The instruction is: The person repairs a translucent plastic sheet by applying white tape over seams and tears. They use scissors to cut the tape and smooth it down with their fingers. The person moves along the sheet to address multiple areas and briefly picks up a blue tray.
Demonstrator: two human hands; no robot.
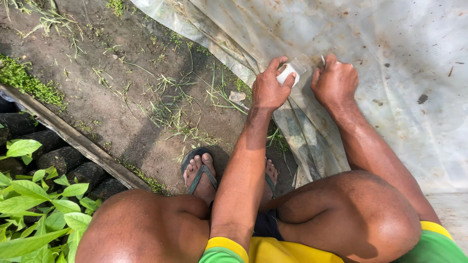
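Observation:
I crouch over a large clear plastic sheet (pixel 399 58) spread on the ground. My left hand (pixel 269 89) pinches a small white roll of tape (pixel 287 74) at the sheet's folded edge. My right hand (pixel 335 82) is closed beside it, gripping a strip of clear tape (pixel 301 65) that runs from the roll and pressing on the sheet. Both hands sit close together, a few centimetres apart. What lies under the right fingers is hidden.
Bare soil with sparse grass (pixel 146 97) lies left of the sheet. A wooden plank (pixel 73 139) borders black nursery bags (pixel 58 158) with green seedlings (pixel 34 209) at lower left. My sandalled feet (pixel 200 173) and knees fill the bottom.

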